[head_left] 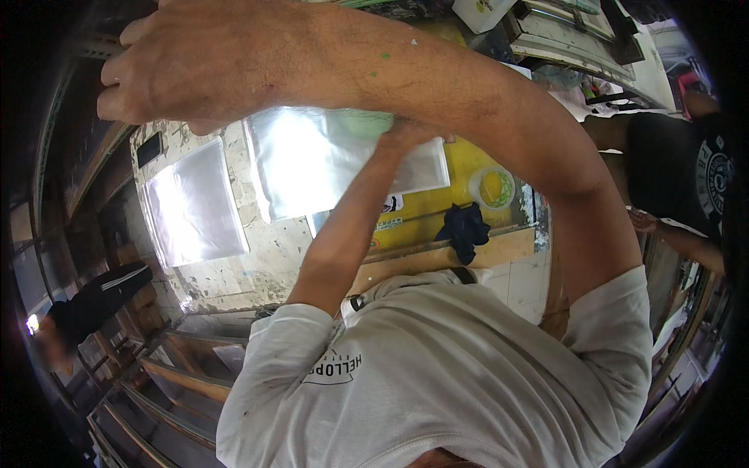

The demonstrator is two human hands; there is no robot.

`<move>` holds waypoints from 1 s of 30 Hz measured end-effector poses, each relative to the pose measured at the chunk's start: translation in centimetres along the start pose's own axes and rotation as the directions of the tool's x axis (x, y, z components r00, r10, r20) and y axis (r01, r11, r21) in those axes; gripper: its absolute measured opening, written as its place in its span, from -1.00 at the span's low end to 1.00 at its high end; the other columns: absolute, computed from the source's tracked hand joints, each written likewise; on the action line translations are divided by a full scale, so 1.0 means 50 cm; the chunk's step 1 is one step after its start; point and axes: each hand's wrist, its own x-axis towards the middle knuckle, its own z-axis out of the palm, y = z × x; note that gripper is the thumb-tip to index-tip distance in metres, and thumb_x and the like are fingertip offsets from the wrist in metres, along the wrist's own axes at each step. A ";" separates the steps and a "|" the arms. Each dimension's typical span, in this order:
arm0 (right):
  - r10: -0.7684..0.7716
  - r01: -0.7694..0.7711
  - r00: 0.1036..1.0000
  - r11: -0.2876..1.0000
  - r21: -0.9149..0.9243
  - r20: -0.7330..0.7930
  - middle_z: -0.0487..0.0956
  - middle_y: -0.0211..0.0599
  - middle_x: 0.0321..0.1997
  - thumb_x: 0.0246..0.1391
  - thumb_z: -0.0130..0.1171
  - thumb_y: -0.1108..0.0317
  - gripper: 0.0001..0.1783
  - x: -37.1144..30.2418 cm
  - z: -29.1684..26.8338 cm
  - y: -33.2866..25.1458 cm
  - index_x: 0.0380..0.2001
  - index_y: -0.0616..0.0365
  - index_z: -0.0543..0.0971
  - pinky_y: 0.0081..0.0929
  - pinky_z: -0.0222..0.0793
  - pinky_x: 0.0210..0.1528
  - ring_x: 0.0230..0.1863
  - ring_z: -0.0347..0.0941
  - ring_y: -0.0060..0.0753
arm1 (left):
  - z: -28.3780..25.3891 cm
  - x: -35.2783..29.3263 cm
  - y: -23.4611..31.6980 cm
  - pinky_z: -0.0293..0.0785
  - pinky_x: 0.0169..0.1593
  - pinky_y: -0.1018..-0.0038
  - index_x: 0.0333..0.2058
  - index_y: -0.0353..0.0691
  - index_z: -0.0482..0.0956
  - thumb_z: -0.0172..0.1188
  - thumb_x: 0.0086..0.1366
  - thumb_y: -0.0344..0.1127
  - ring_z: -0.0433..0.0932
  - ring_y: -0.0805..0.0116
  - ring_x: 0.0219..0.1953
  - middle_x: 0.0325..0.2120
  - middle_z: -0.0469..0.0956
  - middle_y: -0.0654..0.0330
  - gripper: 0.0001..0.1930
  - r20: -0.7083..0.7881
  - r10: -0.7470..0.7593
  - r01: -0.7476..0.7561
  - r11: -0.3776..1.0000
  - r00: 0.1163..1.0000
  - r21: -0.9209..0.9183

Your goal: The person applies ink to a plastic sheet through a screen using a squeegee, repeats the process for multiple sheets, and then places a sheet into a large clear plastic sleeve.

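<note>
Landmark: worn pale worktable (257,257)
Right hand (183,66): reaches across above the table's far-left corner; fingers curled shut around a dark rail (94,47) of the shelving there
Left hand (409,132): lies on a clear plastic sheet (312,164) at the table's middle; whether it pinches or only presses, cannot tell
Second clear sheet (195,207): flat on the table's left part
Black cloth (464,226): at the table's right end; a yellow-green round lid (493,187) just beyond it
</note>
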 end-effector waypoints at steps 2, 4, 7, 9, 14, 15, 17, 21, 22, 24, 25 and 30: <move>-0.025 0.022 0.997 0.999 0.040 0.067 0.62 -0.46 0.00 -0.02 0.40 0.18 -0.53 0.004 -0.016 0.000 0.01 -0.11 0.59 -0.21 0.60 -0.03 0.08 0.56 -0.28 | -0.040 -0.012 -0.066 0.18 0.32 -0.08 0.33 -0.04 0.33 0.37 0.11 0.21 0.16 0.08 0.41 0.37 0.25 0.08 -0.13 -0.040 -0.040 0.041 0.999 0.998 0.027; -0.031 0.027 0.994 0.999 0.040 0.106 0.62 -0.45 -0.01 -0.03 0.41 0.18 -0.52 0.005 -0.028 0.000 0.02 -0.11 0.59 -0.21 0.60 -0.03 0.08 0.56 -0.29 | -0.086 -0.018 -0.136 0.18 0.32 -0.08 0.32 -0.04 0.34 0.36 0.12 0.21 0.16 0.08 0.41 0.37 0.25 0.08 -0.14 -0.067 -0.099 0.103 0.992 0.993 0.073; -0.026 0.026 0.995 1.000 0.003 0.100 0.62 -0.45 -0.01 -0.03 0.42 0.18 -0.51 0.007 -0.032 -0.006 0.03 -0.12 0.59 -0.22 0.60 -0.03 0.09 0.56 -0.30 | -0.147 -0.012 -0.233 0.18 0.31 -0.09 0.32 -0.04 0.35 0.35 0.13 0.21 0.16 0.07 0.41 0.37 0.25 0.07 -0.16 -0.078 -0.200 0.209 0.968 0.977 0.141; -0.012 0.011 0.996 1.000 0.013 0.084 0.62 -0.45 -0.02 -0.04 0.42 0.18 -0.50 0.004 -0.023 -0.006 0.03 -0.13 0.59 -0.23 0.60 -0.03 0.10 0.56 -0.30 | -0.171 -0.008 -0.278 0.18 0.31 -0.10 0.31 -0.04 0.35 0.35 0.14 0.21 0.16 0.07 0.40 0.37 0.25 0.07 -0.17 -0.068 -0.261 0.269 0.950 0.963 0.158; 0.012 -0.009 0.995 1.000 -0.029 0.095 0.63 -0.45 -0.03 -0.04 0.42 0.19 -0.49 0.002 -0.028 -0.012 0.04 -0.14 0.59 -0.19 0.57 0.00 0.11 0.57 -0.29 | -0.188 0.010 -0.315 0.18 0.30 -0.11 0.31 -0.04 0.37 0.33 0.16 0.21 0.17 0.07 0.40 0.37 0.26 0.07 -0.19 -0.039 -0.331 0.333 0.931 0.943 0.147; 0.014 -0.011 0.994 0.999 -0.031 0.104 0.63 -0.45 -0.03 -0.04 0.42 0.19 -0.48 0.002 -0.034 -0.014 0.05 -0.14 0.59 -0.18 0.56 0.01 0.11 0.57 -0.29 | -0.189 0.010 -0.317 0.18 0.30 -0.11 0.30 -0.04 0.37 0.32 0.16 0.21 0.17 0.07 0.40 0.37 0.26 0.07 -0.19 -0.041 -0.336 0.339 0.930 0.941 0.142; 0.018 -0.013 0.993 0.999 -0.043 0.118 0.63 -0.46 -0.04 -0.07 0.44 0.18 -0.47 0.003 -0.037 -0.015 0.03 -0.14 0.59 -0.16 0.54 0.02 0.09 0.57 -0.30 | -0.189 0.005 -0.319 0.18 0.30 -0.12 0.30 -0.04 0.37 0.32 0.17 0.22 0.17 0.06 0.40 0.37 0.26 0.07 -0.20 -0.047 -0.350 0.354 0.927 0.935 0.125; -0.117 0.115 0.991 0.993 -0.030 -0.067 0.59 -0.30 -0.24 0.01 0.33 0.30 -0.77 -0.017 -0.039 -0.002 -0.26 0.14 0.60 -0.29 0.42 -0.18 -0.15 0.51 -0.29 | -0.199 -0.049 -0.336 0.18 0.29 -0.13 0.29 -0.05 0.38 0.30 0.19 0.22 0.17 0.06 0.40 0.37 0.26 0.07 -0.22 -0.129 -0.380 0.385 0.923 0.916 0.018; -0.136 0.134 0.987 0.991 -0.029 -0.086 0.58 -0.26 -0.28 0.03 0.31 0.33 -0.81 -0.019 -0.039 0.003 -0.31 0.20 0.60 -0.32 0.40 -0.22 -0.19 0.50 -0.29 | -0.205 -0.071 -0.345 0.18 0.29 -0.13 0.29 -0.05 0.39 0.30 0.19 0.22 0.17 0.06 0.40 0.37 0.26 0.07 -0.22 -0.185 -0.373 0.374 0.927 0.909 -0.032; -0.111 0.112 0.994 0.994 -0.012 0.019 0.59 -0.25 -0.26 -0.01 0.33 0.37 -0.80 -0.013 -0.044 0.005 -0.31 0.20 0.61 -0.31 0.41 -0.21 -0.17 0.51 -0.27 | -0.236 -0.136 -0.354 0.18 0.29 -0.14 0.29 -0.05 0.39 0.29 0.20 0.22 0.17 0.05 0.39 0.37 0.26 0.07 -0.23 -0.332 -0.516 0.551 0.835 0.790 0.013; -0.106 0.106 0.994 0.994 -0.027 0.005 0.59 -0.25 -0.26 -0.02 0.34 0.38 -0.80 -0.019 -0.044 0.005 -0.31 0.21 0.60 -0.31 0.41 -0.20 -0.16 0.52 -0.26 | -0.257 -0.170 -0.331 0.25 0.26 -0.11 0.27 -0.11 0.41 0.27 0.21 0.22 0.21 0.00 0.37 0.34 0.28 0.01 -0.24 -0.406 -0.625 0.721 0.679 0.666 0.137; -0.096 0.096 0.995 0.995 -0.005 -0.030 0.59 -0.24 -0.25 -0.03 0.33 0.41 -0.77 -0.026 -0.060 -0.010 -0.26 0.21 0.60 -0.27 0.44 -0.16 -0.13 0.52 -0.25 | -0.318 -0.377 -0.311 0.39 0.18 -0.04 0.22 -0.36 0.45 0.28 0.21 0.16 0.38 -0.13 0.23 0.21 0.37 -0.17 -0.22 -0.393 -0.842 0.926 0.371 0.369 0.073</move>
